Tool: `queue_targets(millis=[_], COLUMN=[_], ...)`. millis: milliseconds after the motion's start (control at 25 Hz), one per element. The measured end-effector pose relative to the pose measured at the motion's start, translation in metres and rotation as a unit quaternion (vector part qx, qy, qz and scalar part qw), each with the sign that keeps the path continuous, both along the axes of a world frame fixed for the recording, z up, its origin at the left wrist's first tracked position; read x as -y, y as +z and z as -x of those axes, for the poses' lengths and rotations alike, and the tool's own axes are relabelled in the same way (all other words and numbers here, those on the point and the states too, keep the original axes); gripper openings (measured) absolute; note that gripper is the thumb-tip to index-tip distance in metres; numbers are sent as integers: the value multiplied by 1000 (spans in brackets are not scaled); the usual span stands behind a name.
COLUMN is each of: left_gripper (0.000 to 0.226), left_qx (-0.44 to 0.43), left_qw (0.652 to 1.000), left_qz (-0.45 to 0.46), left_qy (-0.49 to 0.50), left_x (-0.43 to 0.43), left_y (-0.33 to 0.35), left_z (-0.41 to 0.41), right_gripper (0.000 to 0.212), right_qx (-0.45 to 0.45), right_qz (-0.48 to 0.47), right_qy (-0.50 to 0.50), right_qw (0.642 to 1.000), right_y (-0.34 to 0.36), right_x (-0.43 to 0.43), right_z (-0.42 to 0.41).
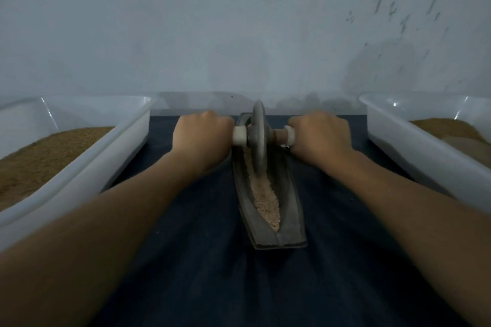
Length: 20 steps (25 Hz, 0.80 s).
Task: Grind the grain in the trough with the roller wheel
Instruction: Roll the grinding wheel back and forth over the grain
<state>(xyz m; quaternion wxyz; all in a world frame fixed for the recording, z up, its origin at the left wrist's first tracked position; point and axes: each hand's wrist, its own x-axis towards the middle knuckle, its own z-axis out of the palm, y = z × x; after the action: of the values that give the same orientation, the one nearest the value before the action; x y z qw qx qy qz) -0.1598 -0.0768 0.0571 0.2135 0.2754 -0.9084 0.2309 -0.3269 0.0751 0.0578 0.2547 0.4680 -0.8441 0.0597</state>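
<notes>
A long grey boat-shaped trough (289, 220) lies lengthwise on a dark blue cloth (202, 260), with pale crushed grain (265, 202) along its groove. A grey roller wheel (257, 138) stands upright in the far half of the trough, on an axle with white end collars. My left hand (202, 138) grips the axle handle on the wheel's left side. My right hand (320, 137) grips the handle on its right side. Both fists hide the handle ends.
A white plastic tub (127, 141) holding brown grain stands at the left. Another white tub (393, 141) with brown grain stands at the right. A pale wall rises just behind the trough's far end.
</notes>
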Motion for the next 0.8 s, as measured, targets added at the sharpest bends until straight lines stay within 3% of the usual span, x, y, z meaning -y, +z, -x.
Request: queue_targets(millis=[120, 200, 280, 360, 440, 560, 680, 760, 800], left_gripper=[14, 8, 34, 52, 43, 6, 10, 7, 21], left_qx=[37, 21, -20, -63, -50, -19, 6, -12, -35], left_qw=[999, 999, 996, 990, 996, 999, 997, 999, 999], left_qz=[-6, 12, 46, 60, 36, -30, -72, -37, -10], left_qy=[9, -23, -69, -110, -66, 5, 19, -12, -37], left_x=[2, -8, -26, -28, -21, 3, 11, -2, -11], left_y=[18, 8, -6, -10, -14, -2, 9, -2, -11], left_z=[13, -9, -39, -49, -40, 0, 15, -9, -24], right_gripper=[20, 19, 36, 37, 27, 15, 12, 9, 15], right_qx=[70, -5, -106, -150, -145, -38, -5, -43, -80], right_qz=[-18, 12, 70, 100, 42, -13, -33, -29, -12], right_qy=[-9, 29, 68, 90, 53, 14, -2, 27, 42], right_qw=[997, 999, 990, 979, 987, 999, 999, 998, 996], right_y=[0, -10, -17, -18, -14, 5, 11, 3, -4], right_x=[5, -19, -49, -58, -41, 6, 17, -7, -24], right_z=[8, 3, -12, -14, -11, 2, 7, 2, -4])
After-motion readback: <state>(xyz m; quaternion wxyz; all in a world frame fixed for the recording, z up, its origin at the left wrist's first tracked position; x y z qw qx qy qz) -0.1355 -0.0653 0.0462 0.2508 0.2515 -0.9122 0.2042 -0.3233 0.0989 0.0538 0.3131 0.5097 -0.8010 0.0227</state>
